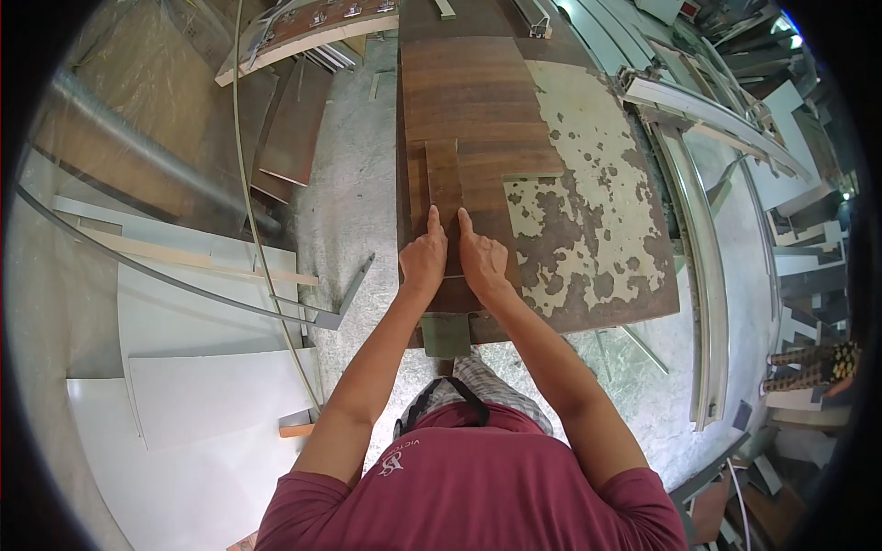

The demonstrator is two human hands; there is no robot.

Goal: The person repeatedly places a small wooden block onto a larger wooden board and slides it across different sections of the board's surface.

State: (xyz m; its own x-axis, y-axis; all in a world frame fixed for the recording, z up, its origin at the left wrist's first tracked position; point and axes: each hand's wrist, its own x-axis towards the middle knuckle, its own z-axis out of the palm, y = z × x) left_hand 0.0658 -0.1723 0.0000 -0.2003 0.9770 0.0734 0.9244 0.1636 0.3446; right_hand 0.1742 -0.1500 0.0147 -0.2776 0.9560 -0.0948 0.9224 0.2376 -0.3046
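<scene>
Flanking a narrow board (445, 174), left hand (424, 263) and right hand (484, 260) extend index fingers, others curled; I cannot tell their grip. Brown sheeting (473, 87) lies beyond the fingertips.

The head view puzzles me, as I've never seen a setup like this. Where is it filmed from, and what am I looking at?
There is no machine here: one person works with bare hands, and the single picture comes from a camera worn on their head, looking forward and down. That is why the maroon shirt fills the bottom. The left hand and right hand are at a narrow brown board, index fingers pointing forward. Whether they grip it is unclear. It lies on a worktable with wood-patterned and patchy pale areas.
</scene>
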